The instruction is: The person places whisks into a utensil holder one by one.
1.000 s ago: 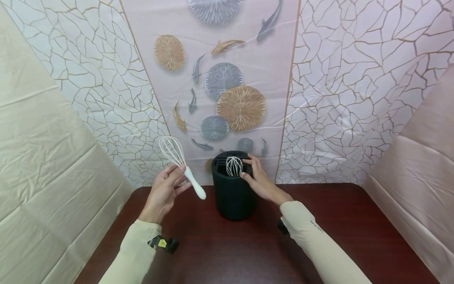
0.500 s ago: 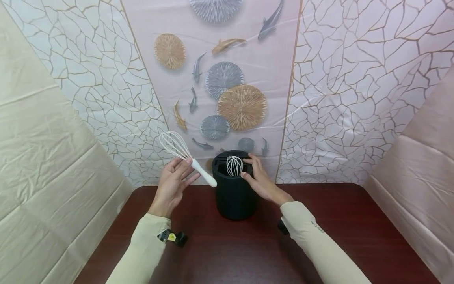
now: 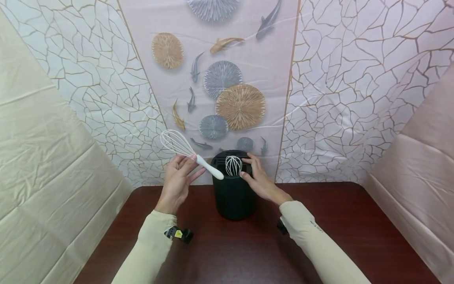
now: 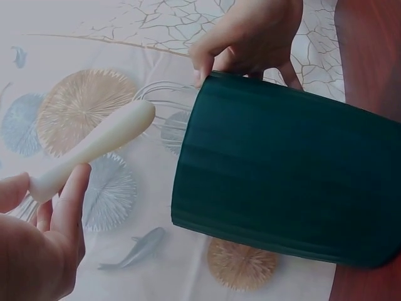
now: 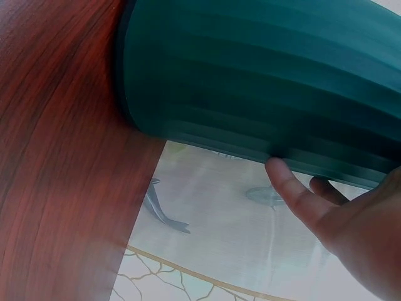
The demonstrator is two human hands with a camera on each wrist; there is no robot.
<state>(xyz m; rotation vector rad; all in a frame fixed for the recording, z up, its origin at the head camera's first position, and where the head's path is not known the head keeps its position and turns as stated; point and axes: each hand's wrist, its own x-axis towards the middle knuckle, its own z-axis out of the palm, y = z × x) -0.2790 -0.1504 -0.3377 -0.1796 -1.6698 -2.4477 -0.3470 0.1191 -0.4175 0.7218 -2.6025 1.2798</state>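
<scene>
In the head view, my left hand (image 3: 175,183) pinches a white whisk (image 3: 210,167) where the handle meets the wires. The wire end points up and left, and the handle's butt slants down to the front rim of a dark green utensil holder (image 3: 234,201). A second whisk (image 3: 233,165) stands in the holder, wires up, its handle hidden inside. My right hand (image 3: 260,181) grips the holder's right side at the rim, thumb in front beside that whisk. From the left wrist view, the held whisk's handle (image 4: 106,141) is apart from the holder's opening.
The holder stands near the back of a dark red-brown table (image 3: 234,252). Slots show in the holder's top behind the second whisk. A patterned cloth (image 3: 198,94) hangs behind the table, with beige cloth (image 3: 46,177) along the left side.
My left hand has moved right and slightly up, bringing the whisk's handle to the holder's rim. The whisk has tilted flatter. My right hand and the holder have stayed in place.
</scene>
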